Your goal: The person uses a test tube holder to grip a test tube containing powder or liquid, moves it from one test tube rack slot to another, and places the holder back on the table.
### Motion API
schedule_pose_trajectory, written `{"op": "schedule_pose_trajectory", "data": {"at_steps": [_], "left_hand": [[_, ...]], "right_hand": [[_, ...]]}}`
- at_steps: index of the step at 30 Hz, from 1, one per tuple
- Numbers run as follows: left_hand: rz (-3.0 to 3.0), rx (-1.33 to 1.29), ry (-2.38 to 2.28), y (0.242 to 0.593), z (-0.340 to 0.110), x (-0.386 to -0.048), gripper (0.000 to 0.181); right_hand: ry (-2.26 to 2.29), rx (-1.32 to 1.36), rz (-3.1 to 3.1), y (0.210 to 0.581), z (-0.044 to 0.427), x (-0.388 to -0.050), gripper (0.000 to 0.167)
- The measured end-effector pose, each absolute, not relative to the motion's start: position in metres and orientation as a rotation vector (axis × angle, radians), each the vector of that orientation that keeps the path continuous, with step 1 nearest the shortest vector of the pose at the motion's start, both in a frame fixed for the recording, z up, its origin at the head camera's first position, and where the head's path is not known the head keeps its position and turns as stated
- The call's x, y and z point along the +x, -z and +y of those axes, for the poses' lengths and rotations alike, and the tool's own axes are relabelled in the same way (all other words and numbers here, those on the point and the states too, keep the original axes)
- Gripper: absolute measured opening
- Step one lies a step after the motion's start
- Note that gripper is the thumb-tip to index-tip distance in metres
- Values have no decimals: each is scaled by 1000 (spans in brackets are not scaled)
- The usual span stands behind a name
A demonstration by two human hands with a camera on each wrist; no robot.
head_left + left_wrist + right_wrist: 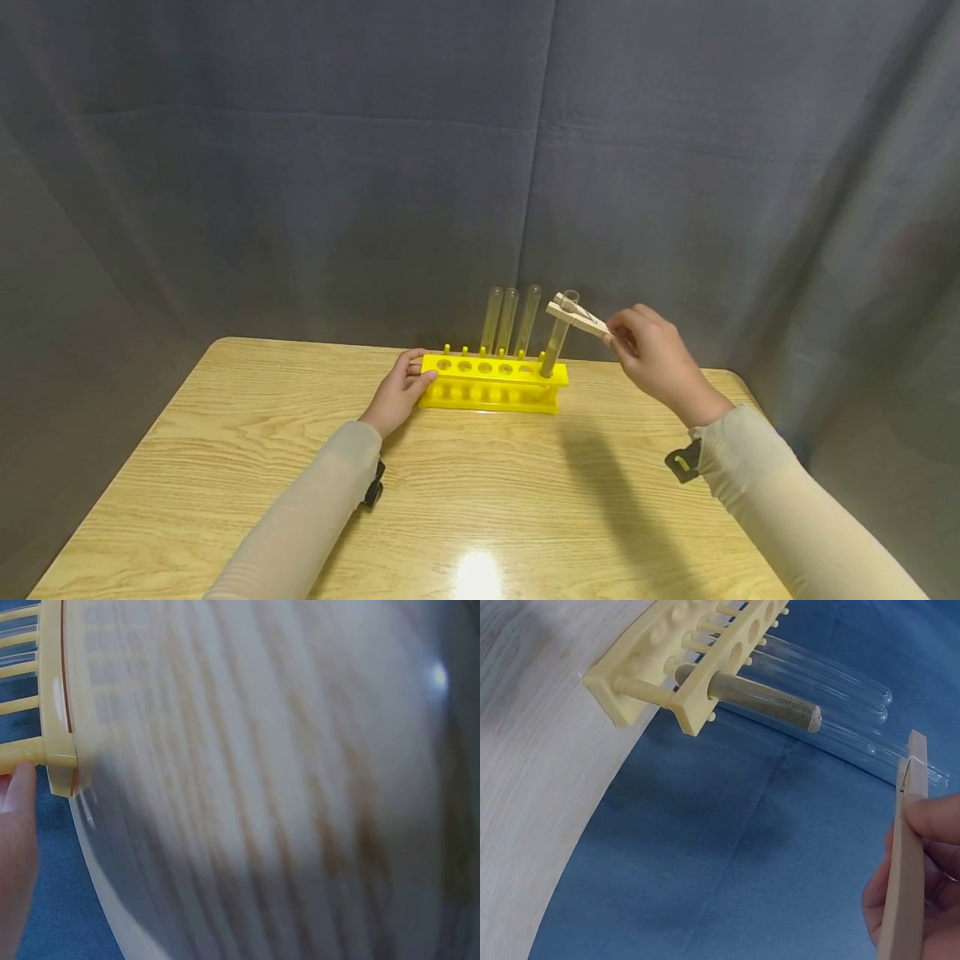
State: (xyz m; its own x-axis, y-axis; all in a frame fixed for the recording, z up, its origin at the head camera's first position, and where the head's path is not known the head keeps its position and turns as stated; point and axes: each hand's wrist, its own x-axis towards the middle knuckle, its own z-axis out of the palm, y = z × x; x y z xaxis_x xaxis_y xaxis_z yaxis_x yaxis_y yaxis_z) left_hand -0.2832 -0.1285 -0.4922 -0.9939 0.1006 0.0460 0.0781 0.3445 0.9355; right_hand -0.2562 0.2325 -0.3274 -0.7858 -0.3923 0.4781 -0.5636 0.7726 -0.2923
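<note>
A yellow test tube rack stands near the table's far edge. My left hand grips its left end, thumb in front; the left wrist view shows fingertips against an end post of the rack. With my right hand I hold a wooden test tube clamp by its handle. Its jaws are around the upper part of a glass test tube, which stands slightly tilted in the rack's rightmost hole. Grey-brown powder fills the tube's lower part, seen in the right wrist view.
Three clear test tubes stand upside down on pegs along the rack's back row. The other front holes hold no tubes. Behind the wood-grain table hangs a dark grey-blue curtain.
</note>
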Motion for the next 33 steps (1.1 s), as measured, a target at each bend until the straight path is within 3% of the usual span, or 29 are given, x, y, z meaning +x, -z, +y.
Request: {"op": "schedule_pose_trajectory", "data": {"at_steps": [33], "left_hand": [[2538, 194, -1787, 495, -128, -288, 56]], "right_hand": [[-589, 749, -2506, 303, 231, -254, 6]]}}
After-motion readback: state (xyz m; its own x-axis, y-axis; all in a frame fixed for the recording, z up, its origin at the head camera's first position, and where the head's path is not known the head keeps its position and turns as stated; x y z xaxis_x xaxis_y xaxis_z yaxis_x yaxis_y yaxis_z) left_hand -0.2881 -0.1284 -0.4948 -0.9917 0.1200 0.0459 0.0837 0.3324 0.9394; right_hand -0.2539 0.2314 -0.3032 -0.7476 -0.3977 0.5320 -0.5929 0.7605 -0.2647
